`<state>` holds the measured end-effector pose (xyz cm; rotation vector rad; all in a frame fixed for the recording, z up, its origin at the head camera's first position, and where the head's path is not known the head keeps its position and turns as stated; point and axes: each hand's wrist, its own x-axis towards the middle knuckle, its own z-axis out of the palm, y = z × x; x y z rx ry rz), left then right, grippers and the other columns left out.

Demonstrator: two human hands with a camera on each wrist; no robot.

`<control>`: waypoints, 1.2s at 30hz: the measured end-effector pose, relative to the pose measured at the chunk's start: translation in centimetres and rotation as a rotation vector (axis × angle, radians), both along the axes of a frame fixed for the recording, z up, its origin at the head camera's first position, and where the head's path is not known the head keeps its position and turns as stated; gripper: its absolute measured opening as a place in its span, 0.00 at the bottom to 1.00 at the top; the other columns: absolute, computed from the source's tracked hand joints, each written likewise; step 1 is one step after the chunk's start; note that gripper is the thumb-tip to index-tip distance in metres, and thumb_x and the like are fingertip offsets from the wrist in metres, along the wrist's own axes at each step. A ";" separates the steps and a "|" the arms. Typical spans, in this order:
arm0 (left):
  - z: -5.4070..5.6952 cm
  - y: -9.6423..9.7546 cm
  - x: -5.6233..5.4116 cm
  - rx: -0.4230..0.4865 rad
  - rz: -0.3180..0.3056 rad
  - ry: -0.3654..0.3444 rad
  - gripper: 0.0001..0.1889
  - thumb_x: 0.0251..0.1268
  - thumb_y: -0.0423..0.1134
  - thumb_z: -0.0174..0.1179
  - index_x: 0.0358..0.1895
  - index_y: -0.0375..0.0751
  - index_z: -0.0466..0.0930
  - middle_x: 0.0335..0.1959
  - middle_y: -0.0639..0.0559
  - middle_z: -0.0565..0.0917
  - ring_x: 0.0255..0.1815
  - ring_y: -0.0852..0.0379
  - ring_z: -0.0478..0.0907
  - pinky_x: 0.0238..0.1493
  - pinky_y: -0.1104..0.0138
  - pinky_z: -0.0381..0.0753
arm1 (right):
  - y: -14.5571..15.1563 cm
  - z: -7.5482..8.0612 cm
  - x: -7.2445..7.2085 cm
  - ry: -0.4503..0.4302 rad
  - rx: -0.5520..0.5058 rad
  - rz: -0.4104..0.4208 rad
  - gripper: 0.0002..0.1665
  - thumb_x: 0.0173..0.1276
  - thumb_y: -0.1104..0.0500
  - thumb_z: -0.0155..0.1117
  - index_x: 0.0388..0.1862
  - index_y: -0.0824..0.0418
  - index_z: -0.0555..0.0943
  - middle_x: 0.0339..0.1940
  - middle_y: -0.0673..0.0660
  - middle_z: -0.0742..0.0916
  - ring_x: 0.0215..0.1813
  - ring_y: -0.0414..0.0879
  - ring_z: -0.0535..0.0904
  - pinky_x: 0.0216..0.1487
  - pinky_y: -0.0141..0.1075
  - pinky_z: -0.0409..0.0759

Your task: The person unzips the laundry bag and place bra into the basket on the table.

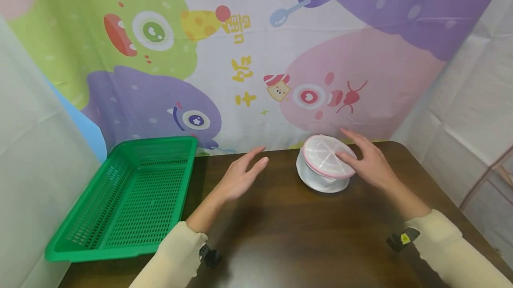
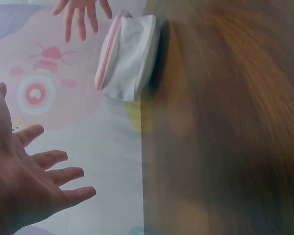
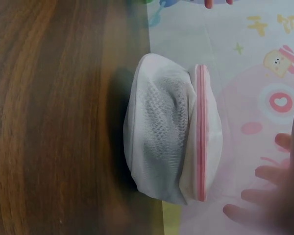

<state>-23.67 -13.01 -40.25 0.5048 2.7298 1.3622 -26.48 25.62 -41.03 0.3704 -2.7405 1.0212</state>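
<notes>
A round white mesh laundry bag (image 1: 323, 156) with pink trim sits on the table near the backdrop, its top panel tilted. Its pink zipper band and sagging mesh side wall show in the right wrist view. My right hand (image 1: 370, 163) is over the right side of the bag, fingers extended and thumb overlapping its top in the head view. Left of the bag, my left hand (image 1: 239, 177) hovers above the table with spread fingers and holds nothing. Both palms face inward, with the bag nearer the right one.
A green perforated plastic basket (image 1: 108, 253) stands on the left of the brown wooden table (image 1: 296, 239). Behind the table hangs a cartoon-printed cloth (image 1: 248, 127). White cloth panels (image 1: 453, 101) flank both sides.
</notes>
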 end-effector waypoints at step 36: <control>-2.7 4.4 -1.2 0.138 -0.027 -0.067 0.33 0.89 0.65 0.49 0.88 0.59 0.69 0.89 0.44 0.72 0.90 0.36 0.69 0.87 0.36 0.70 | -1.1 -1.8 -0.3 -0.009 -0.161 -0.145 0.45 0.85 0.35 0.63 0.90 0.55 0.69 0.90 0.66 0.73 0.91 0.71 0.64 0.88 0.73 0.61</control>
